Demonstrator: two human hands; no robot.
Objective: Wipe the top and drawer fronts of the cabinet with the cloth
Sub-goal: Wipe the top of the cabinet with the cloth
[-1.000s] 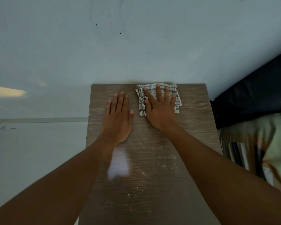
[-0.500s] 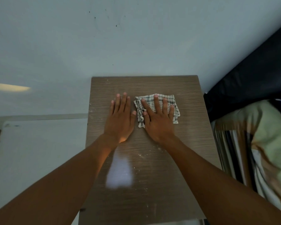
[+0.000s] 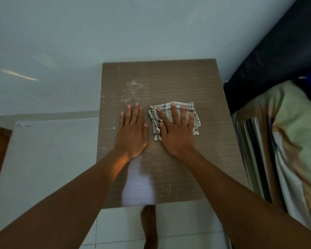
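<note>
The cabinet's brown wood-grain top [image 3: 183, 81] fills the middle of the head view, flecked with white dust at its far left and near its front edge. A checked cloth [image 3: 190, 108], folded small, lies flat on the top right of centre. My right hand [image 3: 176, 130] presses flat on the cloth with fingers spread. My left hand [image 3: 132, 131] rests flat on the bare wood just left of the cloth, holding nothing. The drawer fronts are hidden below the top.
A pale wall [image 3: 115, 29] stands right behind the cabinet. A bed with striped and green bedding [image 3: 285, 141] and a dark headboard [image 3: 285, 44] sits close on the right. A white surface [image 3: 47, 155] is on the left. My bare foot [image 3: 149, 229] stands on white floor tiles.
My right hand has dragged the cloth from the back edge of the top toward the middle. My view has tilted down, so the front edge and floor show now. My left hand stayed flat.
</note>
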